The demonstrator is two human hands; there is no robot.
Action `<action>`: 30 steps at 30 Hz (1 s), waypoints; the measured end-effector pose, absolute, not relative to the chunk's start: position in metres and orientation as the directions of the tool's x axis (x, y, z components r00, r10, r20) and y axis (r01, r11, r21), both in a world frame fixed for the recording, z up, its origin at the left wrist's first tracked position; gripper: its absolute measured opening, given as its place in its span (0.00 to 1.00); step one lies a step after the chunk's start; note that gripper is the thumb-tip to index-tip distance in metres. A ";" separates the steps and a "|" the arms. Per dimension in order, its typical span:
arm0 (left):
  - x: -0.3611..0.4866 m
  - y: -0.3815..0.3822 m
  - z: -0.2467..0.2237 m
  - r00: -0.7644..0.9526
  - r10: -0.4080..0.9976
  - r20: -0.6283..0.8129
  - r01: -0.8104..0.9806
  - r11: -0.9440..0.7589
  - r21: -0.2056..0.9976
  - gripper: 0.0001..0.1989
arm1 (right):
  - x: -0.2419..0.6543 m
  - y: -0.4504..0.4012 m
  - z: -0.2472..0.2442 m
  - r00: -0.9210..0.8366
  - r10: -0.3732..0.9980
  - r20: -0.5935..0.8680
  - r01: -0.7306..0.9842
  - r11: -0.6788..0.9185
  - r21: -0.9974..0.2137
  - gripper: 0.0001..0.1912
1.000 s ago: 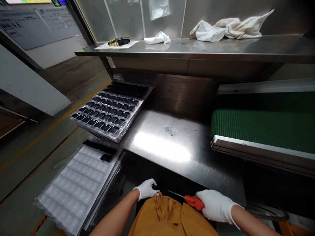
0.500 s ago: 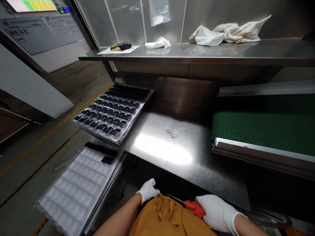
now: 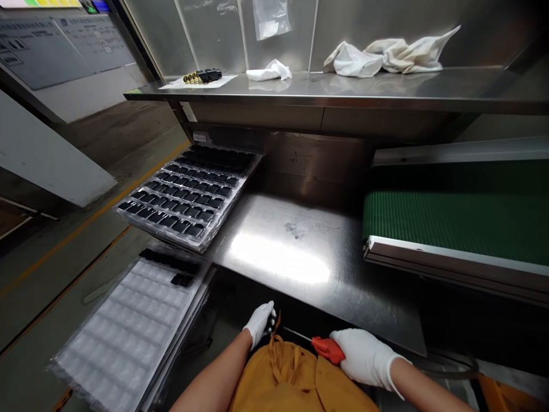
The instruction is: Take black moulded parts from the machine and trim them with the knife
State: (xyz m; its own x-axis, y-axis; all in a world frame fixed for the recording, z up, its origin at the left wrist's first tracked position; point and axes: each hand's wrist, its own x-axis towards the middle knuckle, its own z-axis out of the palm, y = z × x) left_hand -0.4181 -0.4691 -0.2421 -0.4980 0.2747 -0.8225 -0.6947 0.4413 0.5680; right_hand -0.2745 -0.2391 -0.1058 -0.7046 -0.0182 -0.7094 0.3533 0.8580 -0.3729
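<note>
The red-handled tool with a thin metal shaft [image 3: 328,349] is gripped by the closed fingers of the white-gloved right hand [image 3: 364,357]. The fingers of the white-gloved left hand [image 3: 260,323] are curled near the shaft's tip; whether anything is held there cannot be told. Beyond, the smudged stainless-steel worktop [image 3: 295,229] is flanked by a clear plastic tray [image 3: 217,220] of black parts [image 3: 182,195] and a ribbed green conveyor belt [image 3: 454,212]. Leftward, yellow-lined grey floor [image 3: 128,129] is seen. Since half a second earlier, the left hand has been moved forward.
</note>
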 end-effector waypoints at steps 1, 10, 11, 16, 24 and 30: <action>-0.418 -0.469 -0.243 -0.503 0.279 -0.818 -0.693 0.435 0.575 0.26 | -0.276 -0.239 -0.105 -0.697 -0.002 -0.718 0.366 0.860 -0.357 0.09; -0.415 -0.469 -0.250 -0.498 0.294 -0.816 -0.757 0.311 0.574 0.23 | -0.284 -0.238 -0.103 -0.660 -0.009 -0.751 0.378 0.860 -0.343 0.14; -0.415 -0.469 -0.251 -0.494 0.289 -0.820 -0.771 0.289 0.567 0.22 | -0.285 -0.239 -0.102 -0.659 -0.018 -0.752 0.376 0.858 -0.350 0.14; -0.416 -0.466 -0.252 -0.494 0.253 -0.832 -0.818 0.187 0.543 0.21 | -0.286 -0.247 -0.100 -0.656 -0.042 -0.754 0.344 0.872 -0.348 0.13; -0.418 -0.463 -0.238 -0.446 0.273 -0.852 -0.890 -0.032 0.456 0.12 | -0.284 -0.242 -0.110 -0.682 0.009 -0.732 0.361 0.874 -0.325 0.12; -0.419 -0.463 -0.221 -0.392 0.318 -0.863 -0.920 -0.146 0.364 0.08 | -0.282 -0.241 -0.109 -0.690 0.003 -0.724 0.383 0.850 -0.362 0.10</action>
State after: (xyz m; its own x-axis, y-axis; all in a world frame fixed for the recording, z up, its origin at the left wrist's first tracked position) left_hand -0.4192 -0.4627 -0.2205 -0.3918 0.3183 -0.8633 -0.9200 -0.1457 0.3638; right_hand -0.2825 -0.2409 -0.1094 -0.6902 0.0031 -0.7236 0.3833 0.8497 -0.3620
